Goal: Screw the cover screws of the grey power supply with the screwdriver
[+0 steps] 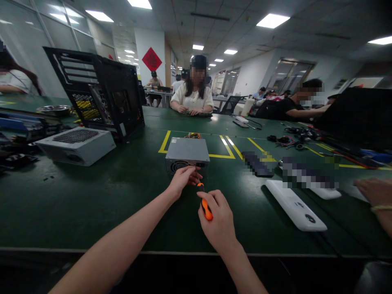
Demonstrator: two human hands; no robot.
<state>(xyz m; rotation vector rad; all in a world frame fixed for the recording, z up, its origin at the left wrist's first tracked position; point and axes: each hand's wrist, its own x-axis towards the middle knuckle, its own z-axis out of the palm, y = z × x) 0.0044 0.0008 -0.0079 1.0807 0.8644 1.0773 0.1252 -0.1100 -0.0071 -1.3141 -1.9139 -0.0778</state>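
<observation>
A grey metal computer power supply [187, 148] sits on the green table in front of me, its fan grille and socket side facing me. My right hand [217, 218] is closed round the orange and black handle of a screwdriver [206, 208]. The screwdriver's thin shaft points away from me, its tip at the near face of the power supply. My left hand [184, 180] is beside the tip, its fingers bent together against that face. What those fingers pinch, if anything, is too small to make out. Bundled cables [193, 136] show behind the power supply.
A second power supply [78, 145] and an open black computer case [101, 92] stand on the left. White handheld devices [295, 204] lie on the right, near another person's hand [375, 192]. Yellow tape [222, 156] marks the green table [147, 228]. A co-worker [194, 96] sits opposite.
</observation>
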